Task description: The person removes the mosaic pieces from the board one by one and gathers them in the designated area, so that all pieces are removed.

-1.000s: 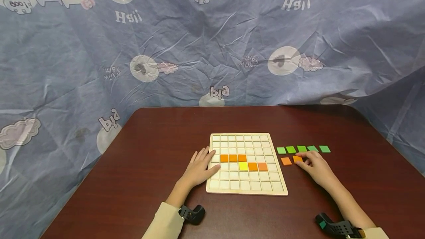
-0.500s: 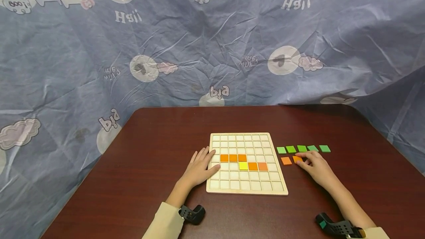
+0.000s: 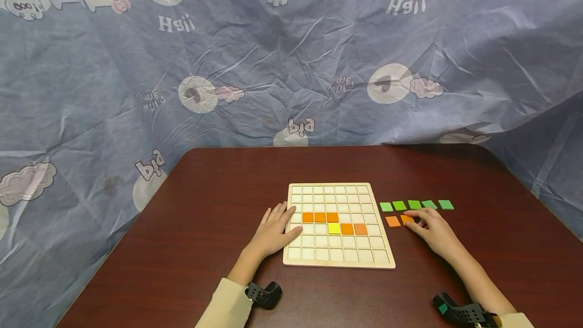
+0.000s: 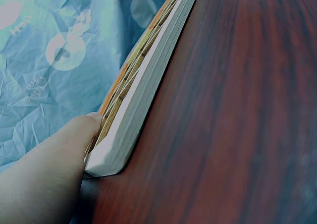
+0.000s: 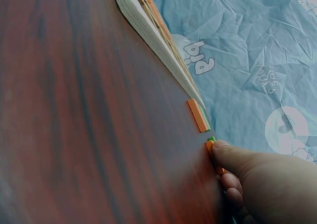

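At lower right, the right hand [image 3: 432, 229] pinches a flat, square orange tile [image 3: 404, 220]; an edge-only hold should suit it, while the left hand [image 3: 272, 230], fingers outstretched, best steadies the pale wooden grid board [image 3: 336, 254].

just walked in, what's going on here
A person's left hand rests on a pale wooden grid board bearing five square orange tiles and one square yellow tile. The right hand pinches another square orange tile to the board's right, near a loose orange tile. Five square green tiles lie behind.
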`<state>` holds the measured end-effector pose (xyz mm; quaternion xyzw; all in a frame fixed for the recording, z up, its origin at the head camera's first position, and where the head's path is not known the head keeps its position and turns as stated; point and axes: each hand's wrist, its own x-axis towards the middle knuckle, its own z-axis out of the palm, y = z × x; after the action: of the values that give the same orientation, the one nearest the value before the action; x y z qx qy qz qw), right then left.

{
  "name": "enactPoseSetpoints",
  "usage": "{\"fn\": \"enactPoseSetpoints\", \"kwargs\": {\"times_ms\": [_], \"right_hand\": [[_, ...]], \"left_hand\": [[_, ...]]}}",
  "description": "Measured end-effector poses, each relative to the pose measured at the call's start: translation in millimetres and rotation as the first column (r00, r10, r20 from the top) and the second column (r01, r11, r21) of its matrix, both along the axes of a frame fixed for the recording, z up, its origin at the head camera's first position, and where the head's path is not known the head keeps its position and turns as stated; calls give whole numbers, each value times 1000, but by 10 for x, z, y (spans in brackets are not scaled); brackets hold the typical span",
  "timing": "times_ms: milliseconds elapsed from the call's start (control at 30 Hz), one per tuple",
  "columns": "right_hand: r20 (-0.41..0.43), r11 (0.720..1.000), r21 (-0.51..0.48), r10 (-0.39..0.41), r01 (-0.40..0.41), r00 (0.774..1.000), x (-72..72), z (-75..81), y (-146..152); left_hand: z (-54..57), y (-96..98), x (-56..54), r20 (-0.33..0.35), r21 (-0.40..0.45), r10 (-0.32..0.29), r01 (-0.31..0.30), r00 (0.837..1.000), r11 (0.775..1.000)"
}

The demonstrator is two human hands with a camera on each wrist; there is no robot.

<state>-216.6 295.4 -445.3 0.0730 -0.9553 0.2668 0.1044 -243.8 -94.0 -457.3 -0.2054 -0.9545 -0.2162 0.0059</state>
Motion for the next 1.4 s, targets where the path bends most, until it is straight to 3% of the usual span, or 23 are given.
{"fn": "enactPoseSetpoints", "kwargs": {"times_ms": [567, 967, 1400], "right_hand": [[16, 1000, -22, -12, 12, 1000, 0, -16, -1], [-76, 996, -71, -55, 49, 996, 12, -2, -13], [-220, 988, -137, -101, 71, 970, 25, 61, -43]], "left_hand": [[17, -1, 14, 17, 7, -2, 2, 1000, 1000], [20, -4, 9, 19, 4, -1, 1, 1000, 1000], [23, -3, 16, 19, 5, -1, 1, 1000, 1000]]}}
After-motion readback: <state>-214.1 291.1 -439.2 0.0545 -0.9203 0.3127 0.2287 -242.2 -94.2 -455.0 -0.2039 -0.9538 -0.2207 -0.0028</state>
